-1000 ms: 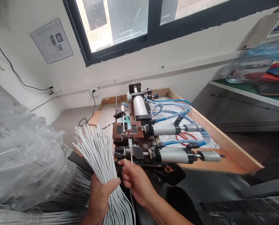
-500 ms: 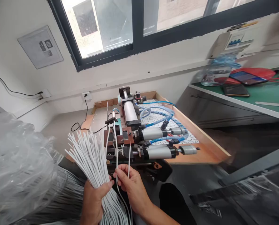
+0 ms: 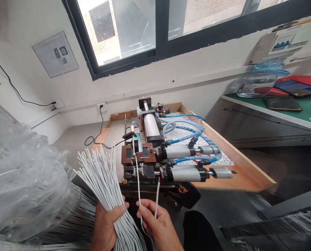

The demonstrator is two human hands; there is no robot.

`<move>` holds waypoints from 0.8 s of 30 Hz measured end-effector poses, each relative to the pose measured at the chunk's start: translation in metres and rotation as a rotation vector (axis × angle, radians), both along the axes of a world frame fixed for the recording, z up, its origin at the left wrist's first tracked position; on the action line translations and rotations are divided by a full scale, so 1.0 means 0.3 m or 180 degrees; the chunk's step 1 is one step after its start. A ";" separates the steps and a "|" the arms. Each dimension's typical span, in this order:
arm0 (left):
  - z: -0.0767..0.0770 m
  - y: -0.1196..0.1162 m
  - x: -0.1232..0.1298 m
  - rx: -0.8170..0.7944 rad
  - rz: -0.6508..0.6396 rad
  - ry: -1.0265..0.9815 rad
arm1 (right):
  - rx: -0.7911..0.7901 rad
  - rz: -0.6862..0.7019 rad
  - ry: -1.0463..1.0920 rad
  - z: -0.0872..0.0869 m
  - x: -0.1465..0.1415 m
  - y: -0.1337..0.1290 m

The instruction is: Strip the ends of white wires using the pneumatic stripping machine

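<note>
A thick bundle of white cables [image 3: 107,188] is gripped in my left hand [image 3: 107,223], its cut ends fanned out up and to the left. My right hand [image 3: 155,221] pinches one white cable [image 3: 138,184] between thumb and fingertips; that cable runs up into the jaws of a pneumatic wire-stripping machine [image 3: 138,157]. A second white cable [image 3: 157,197] passes through the same hand and stands up beside the front cylinder, with a reddish tip showing. Where the lower parts of these cables lead is partly hidden behind my hands.
The machine's silver cylinders [image 3: 186,173] and blue air hoses [image 3: 189,130] lie in a wooden-edged tray [image 3: 249,174]. Clear plastic wrapping [image 3: 27,181] covers more cables at left. A green table [image 3: 309,111] at right carries a water jug [image 3: 258,82] and a phone [image 3: 297,88].
The bare-tipped cable has shifted right, away from the jaws, and the other cable now reaches into them, no longer beside the black bracket. The whole view has swung slightly left.
</note>
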State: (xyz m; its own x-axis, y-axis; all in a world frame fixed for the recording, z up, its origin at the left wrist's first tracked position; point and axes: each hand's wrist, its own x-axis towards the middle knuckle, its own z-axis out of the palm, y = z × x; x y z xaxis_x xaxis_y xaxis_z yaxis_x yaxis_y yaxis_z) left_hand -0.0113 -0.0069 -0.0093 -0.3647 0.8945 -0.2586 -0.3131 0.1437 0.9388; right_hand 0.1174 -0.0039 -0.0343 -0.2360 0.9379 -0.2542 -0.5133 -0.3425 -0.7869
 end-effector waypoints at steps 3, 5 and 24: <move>0.000 0.002 0.000 -0.0031 0.0033 -0.0002 | -0.0020 0.0137 -0.0067 -0.007 0.003 -0.004; 0.001 0.003 -0.002 0.0000 0.0011 -0.0009 | -0.0065 0.0245 -0.0107 -0.014 0.005 -0.007; 0.003 0.000 -0.009 0.0085 -0.0092 0.0097 | -0.0347 0.0295 -0.0341 0.003 0.015 0.008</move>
State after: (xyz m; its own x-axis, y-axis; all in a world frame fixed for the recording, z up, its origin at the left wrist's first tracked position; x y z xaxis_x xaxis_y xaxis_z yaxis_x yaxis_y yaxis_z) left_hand -0.0138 -0.0069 -0.0082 -0.3460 0.9112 -0.2236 -0.2803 0.1271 0.9515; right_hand 0.1220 -0.0015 -0.0334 -0.2864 0.8789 -0.3815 -0.3909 -0.4707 -0.7910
